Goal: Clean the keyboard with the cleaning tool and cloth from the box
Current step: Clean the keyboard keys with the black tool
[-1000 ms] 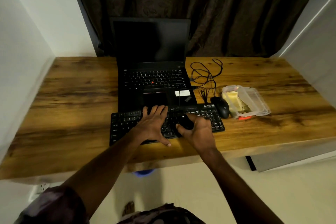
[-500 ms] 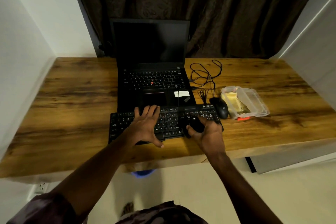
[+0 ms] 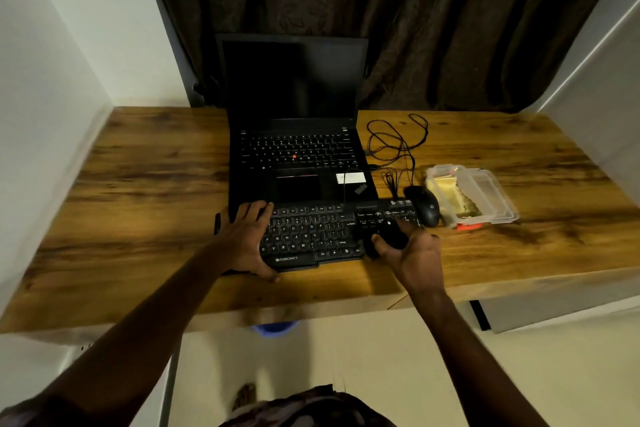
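A black external keyboard (image 3: 311, 236) lies near the front edge of the wooden desk (image 3: 138, 204). My left hand (image 3: 247, 239) rests flat on the keyboard's left end, fingers straight, thumb at the front edge. My right hand (image 3: 412, 253) grips a small black cleaning tool (image 3: 389, 234) over the keyboard's right end. To the right of the keyboard stands a clear plastic box (image 3: 485, 198) with a yellow cloth (image 3: 446, 189) inside.
An open black laptop (image 3: 294, 163) sits directly behind the keyboard. A black mouse (image 3: 424, 206) lies between keyboard and box, its cable (image 3: 398, 142) coiled behind. White walls flank the desk and a dark curtain hangs behind.
My right hand has carried the black tool rightward along the keyboard to its right end. My left hand has slid to the keyboard's left end.
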`<state>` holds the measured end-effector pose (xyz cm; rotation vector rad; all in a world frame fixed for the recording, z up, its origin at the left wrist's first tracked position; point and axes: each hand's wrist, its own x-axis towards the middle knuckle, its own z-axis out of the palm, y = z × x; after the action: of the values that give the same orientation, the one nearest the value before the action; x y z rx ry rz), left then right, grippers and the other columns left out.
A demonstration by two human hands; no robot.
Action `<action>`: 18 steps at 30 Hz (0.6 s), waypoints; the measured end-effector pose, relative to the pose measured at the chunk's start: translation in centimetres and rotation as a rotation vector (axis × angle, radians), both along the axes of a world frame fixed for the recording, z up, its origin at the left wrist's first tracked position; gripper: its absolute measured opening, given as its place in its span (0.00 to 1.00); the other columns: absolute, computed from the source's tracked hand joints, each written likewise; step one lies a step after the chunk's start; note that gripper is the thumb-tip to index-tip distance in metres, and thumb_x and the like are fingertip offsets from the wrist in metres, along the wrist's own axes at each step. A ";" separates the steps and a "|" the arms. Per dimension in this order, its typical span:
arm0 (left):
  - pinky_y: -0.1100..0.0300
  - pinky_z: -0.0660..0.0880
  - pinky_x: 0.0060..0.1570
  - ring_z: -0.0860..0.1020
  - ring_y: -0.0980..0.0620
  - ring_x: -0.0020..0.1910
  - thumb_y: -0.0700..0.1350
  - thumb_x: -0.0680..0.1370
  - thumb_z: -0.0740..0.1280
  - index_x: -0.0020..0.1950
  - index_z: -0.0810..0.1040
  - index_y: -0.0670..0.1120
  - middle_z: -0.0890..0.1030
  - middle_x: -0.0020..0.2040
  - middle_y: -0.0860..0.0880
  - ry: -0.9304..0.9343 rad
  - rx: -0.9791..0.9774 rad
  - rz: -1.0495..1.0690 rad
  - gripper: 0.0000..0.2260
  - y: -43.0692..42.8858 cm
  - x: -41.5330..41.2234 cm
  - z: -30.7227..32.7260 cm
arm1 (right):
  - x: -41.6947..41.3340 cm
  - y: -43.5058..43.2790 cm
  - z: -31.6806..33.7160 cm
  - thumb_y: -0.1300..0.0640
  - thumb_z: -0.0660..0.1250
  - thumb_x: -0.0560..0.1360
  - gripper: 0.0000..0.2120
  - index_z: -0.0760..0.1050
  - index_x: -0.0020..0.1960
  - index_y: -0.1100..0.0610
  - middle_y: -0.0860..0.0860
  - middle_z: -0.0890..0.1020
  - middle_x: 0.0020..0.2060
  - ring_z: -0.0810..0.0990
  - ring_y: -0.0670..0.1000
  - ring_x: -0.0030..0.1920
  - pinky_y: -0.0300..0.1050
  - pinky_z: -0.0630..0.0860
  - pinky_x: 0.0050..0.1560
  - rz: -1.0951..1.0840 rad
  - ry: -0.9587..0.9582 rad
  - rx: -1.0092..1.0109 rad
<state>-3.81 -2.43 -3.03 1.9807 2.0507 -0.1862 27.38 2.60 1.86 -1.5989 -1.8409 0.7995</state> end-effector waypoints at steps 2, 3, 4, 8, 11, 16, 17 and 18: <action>0.38 0.49 0.73 0.49 0.45 0.77 0.77 0.54 0.72 0.81 0.41 0.46 0.49 0.78 0.48 0.007 -0.002 0.003 0.69 -0.2 -0.4 -0.1 | 0.3 0.2 -0.2 0.50 0.76 0.72 0.15 0.81 0.55 0.56 0.49 0.85 0.44 0.85 0.50 0.46 0.47 0.83 0.50 -0.027 -0.057 0.018; 0.38 0.49 0.73 0.49 0.45 0.77 0.77 0.54 0.72 0.81 0.41 0.46 0.49 0.78 0.47 0.000 0.002 0.006 0.69 -0.3 -0.6 -0.2 | 0.1 0.2 -0.3 0.46 0.75 0.71 0.19 0.81 0.57 0.54 0.50 0.86 0.46 0.84 0.51 0.48 0.49 0.83 0.51 -0.035 -0.092 0.015; 0.38 0.50 0.73 0.49 0.45 0.77 0.77 0.54 0.72 0.81 0.41 0.46 0.49 0.78 0.47 -0.007 0.005 0.007 0.69 -0.4 -0.6 -0.3 | -0.4 0.1 -0.5 0.41 0.74 0.71 0.22 0.80 0.60 0.53 0.51 0.85 0.47 0.84 0.51 0.50 0.49 0.83 0.51 -0.022 -0.125 0.004; 0.38 0.50 0.73 0.49 0.46 0.77 0.79 0.53 0.70 0.81 0.41 0.46 0.49 0.78 0.48 -0.025 0.013 0.001 0.70 -0.4 -0.9 -0.6 | -3.9 -1.5 -0.7 0.47 0.75 0.72 0.20 0.79 0.62 0.49 0.46 0.84 0.51 0.82 0.45 0.52 0.43 0.81 0.56 0.141 -0.063 -0.105; 0.38 0.47 0.73 0.49 0.46 0.77 0.78 0.53 0.71 0.81 0.41 0.46 0.50 0.78 0.48 -0.060 0.031 -0.007 0.70 -0.7 -1.4 -0.7 | -5.0 -2.0 -0.3 0.50 0.75 0.73 0.17 0.80 0.60 0.49 0.42 0.83 0.48 0.81 0.41 0.50 0.35 0.79 0.54 0.185 -0.002 -0.102; 0.43 0.46 0.72 0.50 0.46 0.77 0.80 0.50 0.68 0.81 0.44 0.46 0.51 0.78 0.48 -0.098 0.090 0.025 0.71 -2.1 -3.3 -1.2 | -3.0 -0.2 0.1 0.52 0.76 0.72 0.15 0.81 0.57 0.54 0.43 0.82 0.42 0.83 0.44 0.47 0.36 0.80 0.50 0.031 -0.002 -0.040; 0.44 0.46 0.72 0.50 0.46 0.77 0.80 0.50 0.68 0.81 0.44 0.47 0.52 0.78 0.48 -0.109 0.095 0.030 0.71 -2.3 -3.6 -1.2 | -3.0 -0.1 0.1 0.51 0.76 0.72 0.15 0.81 0.57 0.54 0.42 0.82 0.42 0.83 0.43 0.46 0.36 0.80 0.49 0.037 -0.018 -0.020; 0.45 0.46 0.72 0.50 0.46 0.77 0.80 0.50 0.69 0.81 0.44 0.47 0.51 0.78 0.48 -0.123 0.096 0.033 0.71 -2.4 -3.8 -1.3 | -3.1 0.0 -0.1 0.50 0.75 0.72 0.15 0.81 0.57 0.53 0.43 0.84 0.43 0.83 0.42 0.46 0.37 0.81 0.50 0.057 -0.029 -0.009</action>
<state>-7.58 -4.83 -4.30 1.9588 2.0481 0.0412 24.25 2.55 1.80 -1.5775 -1.9139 0.8141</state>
